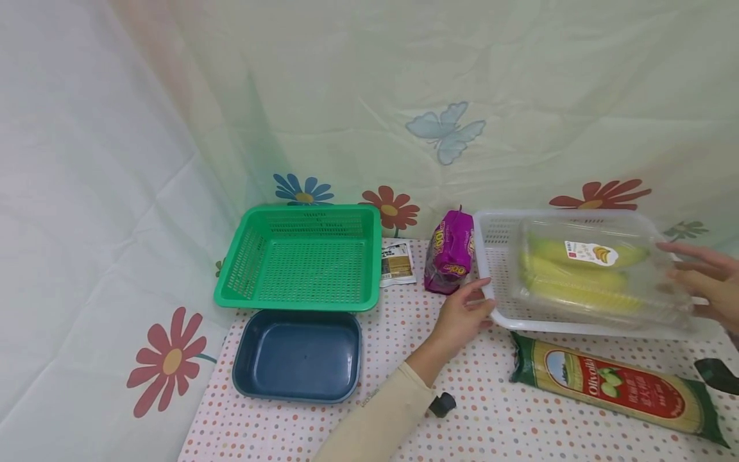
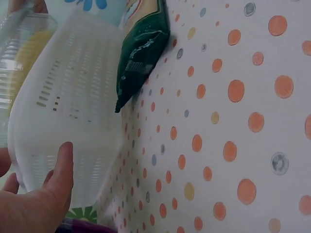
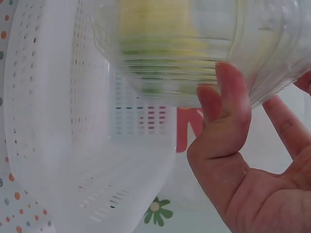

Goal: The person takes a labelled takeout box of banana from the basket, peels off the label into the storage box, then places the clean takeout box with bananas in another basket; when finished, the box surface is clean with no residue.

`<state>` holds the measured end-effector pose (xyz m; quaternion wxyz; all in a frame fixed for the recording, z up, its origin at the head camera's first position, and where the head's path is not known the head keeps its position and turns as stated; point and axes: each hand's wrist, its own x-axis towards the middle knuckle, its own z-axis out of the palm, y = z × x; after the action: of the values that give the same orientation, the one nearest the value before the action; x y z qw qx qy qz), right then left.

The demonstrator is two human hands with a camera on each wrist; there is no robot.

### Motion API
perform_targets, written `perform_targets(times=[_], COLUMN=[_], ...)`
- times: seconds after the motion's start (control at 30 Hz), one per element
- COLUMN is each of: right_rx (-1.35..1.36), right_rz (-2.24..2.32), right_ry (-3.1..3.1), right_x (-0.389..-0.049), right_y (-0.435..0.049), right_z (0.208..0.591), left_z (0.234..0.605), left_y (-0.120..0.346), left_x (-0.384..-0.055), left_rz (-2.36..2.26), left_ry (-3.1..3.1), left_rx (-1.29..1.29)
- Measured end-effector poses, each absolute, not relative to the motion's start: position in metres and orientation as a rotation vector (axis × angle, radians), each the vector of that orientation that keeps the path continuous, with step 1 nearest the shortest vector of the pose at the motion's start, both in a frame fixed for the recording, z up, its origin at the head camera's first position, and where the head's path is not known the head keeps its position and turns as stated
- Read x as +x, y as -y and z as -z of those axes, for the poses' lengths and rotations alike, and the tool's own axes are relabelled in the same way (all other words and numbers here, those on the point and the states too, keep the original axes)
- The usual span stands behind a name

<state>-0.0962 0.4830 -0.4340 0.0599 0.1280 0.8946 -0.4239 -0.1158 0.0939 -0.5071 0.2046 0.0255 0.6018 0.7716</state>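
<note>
A clear plastic box of bananas (image 1: 577, 276), with a white banana label on top, is over the white perforated basket (image 1: 496, 312). My right hand (image 1: 710, 279) holds the box by its right end; in the right wrist view its fingers (image 3: 232, 97) lie against the ribbed clear plastic. With my left hand (image 1: 462, 311) I grip the basket's left rim, thumb outside and fingertips over the edge. The left wrist view shows the thumb (image 2: 63, 170) along the basket's outer wall. How far the box sits inside the basket I cannot tell.
In front of the basket lies a green-ended spaghetti pack (image 1: 618, 385). A purple package (image 1: 450, 250) stands left of it, beside a small flat packet (image 1: 397, 264). Further left are a green basket (image 1: 369, 301) and a dark blue tray (image 1: 300, 359). A printed curtain (image 1: 346, 128) hangs behind.
</note>
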Motion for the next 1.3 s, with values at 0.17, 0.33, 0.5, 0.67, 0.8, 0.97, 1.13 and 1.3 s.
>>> perform_targets(times=[0.17, 0.33, 0.5, 0.67, 0.8, 0.97, 1.13, 1.3], right_rx=[0.353, 0.272, 0.220, 0.202, 0.222, 0.262, 0.218, 0.133], right_rz=[1.249, 1.255, 1.260, 1.275, 1.278, 1.217, 1.133, 1.134], right_ry=[-2.757, -2.761, -2.780, -2.748, -2.710, -2.695, -2.689, -2.695], right_x=[-0.092, -0.086, -0.080, -0.077, -0.076, -0.073, -0.072, -0.071], right_y=[-0.473, -0.461, -0.446, -0.433, -0.422, -0.406, -0.393, -0.383], right_z=[0.430, 0.425, 0.419, 0.415, 0.413, 0.407, 0.402, 0.404], left_z=[0.506, 0.502, 0.496, 0.488, 0.480, 0.470, 0.459, 0.451], left_y=[-0.084, -0.073, -0.062, -0.050, -0.041, -0.032, -0.023, -0.011], left_x=[-0.117, -0.115, -0.110, -0.106, -0.105, -0.101, -0.095, -0.088], left_rz=[-2.183, -2.184, -2.166, -2.175, -2.163, -2.150, -2.124, -2.114], left_ry=[-1.600, -1.614, -1.642, -1.627, -1.645, -1.661, -1.686, -1.703], left_rx=[0.074, 0.085, 0.095, 0.101, 0.114, 0.131, 0.153, 0.190])
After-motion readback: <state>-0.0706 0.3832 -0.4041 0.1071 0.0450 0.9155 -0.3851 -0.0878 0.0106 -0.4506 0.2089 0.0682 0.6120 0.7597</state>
